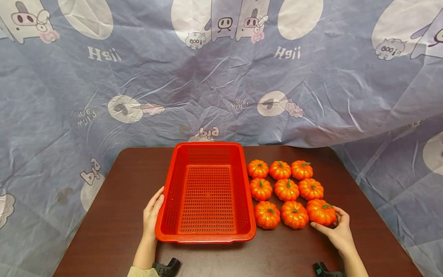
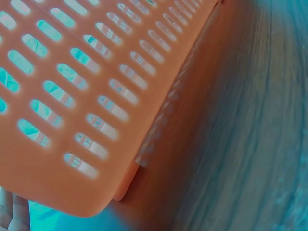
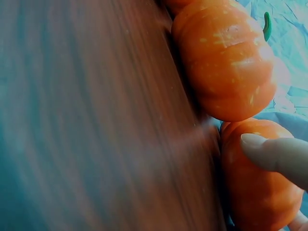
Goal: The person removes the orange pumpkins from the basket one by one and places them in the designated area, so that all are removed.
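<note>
A red plastic basket (image 1: 207, 237) with slotted walls stands on the table, nothing inside it. My left hand (image 1: 151, 215) touches its left outer side, fingers fairly straight; in the left wrist view the slotted wall (image 2: 57, 178) fills much of the picture, with the finger ends (image 2: 13, 211) at the lower left corner. Right of the basket, small orange pumpkins (image 1: 294, 214) with green stems lie in three rows of three. My right hand (image 1: 340, 232) grips the front-right pumpkin (image 1: 320, 212), thumb (image 3: 276, 154) on the near side and fingers round its right side.
The dark brown wooden table (image 1: 114, 215) has its back edge against a hanging blue-grey printed cloth (image 1: 214, 84). Black straps with mounts (image 1: 169, 266) sit at both wrists. The left column of pumpkins (image 1: 261, 189) lies close beside the basket's right wall.
</note>
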A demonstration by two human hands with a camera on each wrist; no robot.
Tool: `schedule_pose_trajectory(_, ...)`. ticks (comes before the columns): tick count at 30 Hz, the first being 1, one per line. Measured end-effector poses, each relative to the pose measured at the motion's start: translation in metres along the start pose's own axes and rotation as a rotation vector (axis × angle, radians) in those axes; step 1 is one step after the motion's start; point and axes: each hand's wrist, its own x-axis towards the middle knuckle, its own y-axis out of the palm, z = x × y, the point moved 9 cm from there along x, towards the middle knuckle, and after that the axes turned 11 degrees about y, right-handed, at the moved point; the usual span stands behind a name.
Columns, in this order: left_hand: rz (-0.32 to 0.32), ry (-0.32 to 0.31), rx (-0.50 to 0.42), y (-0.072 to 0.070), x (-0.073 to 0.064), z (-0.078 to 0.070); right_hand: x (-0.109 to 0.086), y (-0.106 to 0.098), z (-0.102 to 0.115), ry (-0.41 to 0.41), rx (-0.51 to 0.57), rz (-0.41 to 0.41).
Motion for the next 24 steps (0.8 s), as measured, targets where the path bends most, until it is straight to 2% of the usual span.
schedule_pose_trajectory(7,0.003,-0.031,0.025,-0.002,0.0,0.002,0.0,-0.001,0.002,0.004,-0.021,0.018)
schedule_pose_trajectory(14,0.018,-0.027,0.067,-0.004,0.001,0.0,-0.003,-0.005,0.018,-0.078,-0.052,0.098)
schedule_pose_trajectory(21,0.032,0.031,0.189,-0.009,0.006,-0.007,-0.007,-0.012,0.042,-0.122,-0.071,0.213)
schedule_pose_trajectory(24,0.059,0.067,0.263,-0.011,0.009,-0.011,-0.009,-0.016,0.056,-0.176,-0.103,0.239)
